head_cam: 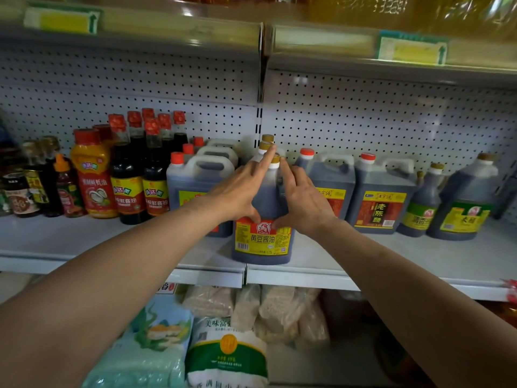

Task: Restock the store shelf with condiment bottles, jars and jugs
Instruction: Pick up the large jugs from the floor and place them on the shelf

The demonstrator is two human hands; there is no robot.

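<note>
Two hands frame the soy jug [261,239], which stands upright at the front edge of the shelf [391,261], right where two shelf sections meet. I have my left hand [237,191] flat against the jug's left shoulder, fingers straight and reaching up past the neck, thumb tucked low just above the yellow label. My right hand [303,201] presses the right shoulder the same way, fingers extended toward the cap [275,161], thumb touching the top of the label. Neither hand curls round the jug; both lie spread and pressed on it, with the jug between the palms.

Behind it I see more gold caps [267,142] of like jugs in a row running back to the pegboard [363,119]. Just left stands a red-capped jug [193,189] with others behind it, and further left the tall dark bottles [152,177] and an orange squeeze bottle [93,177]. To the right are two vinegar jugs [380,203], near each other, then two round-shouldered jugs [464,208] by the shelf's end. Below the shelf lie bagged goods [223,354]. Price tags [411,50] above are too blurred to read.
</note>
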